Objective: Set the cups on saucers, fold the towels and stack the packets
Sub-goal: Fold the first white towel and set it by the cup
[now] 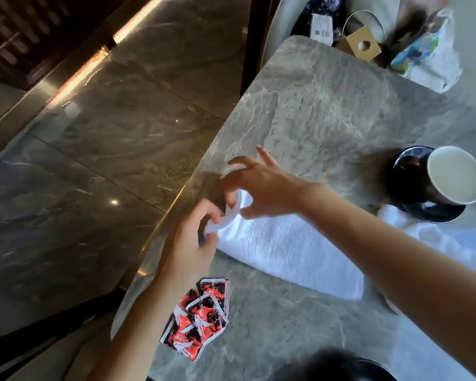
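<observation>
A white towel (286,251) lies stretched across the grey marble table (327,111). My left hand (193,237) pinches its near-left corner at the table's edge. My right hand (259,185) grips the towel's far-left corner just beyond, with some fingers spread. Several red, black and white packets (201,317) lie in a loose pile near my left forearm. At the right, a dark cup with a white inside (455,174) stands on a black saucer (412,204), which rests partly on the towel's far end.
The table's left edge drops to a polished stone floor (107,133). At the far end sit a cardboard box (362,46), a colourful plastic bag (426,50) and a dark bundle (322,20). A dark round object (363,367) shows at the bottom edge.
</observation>
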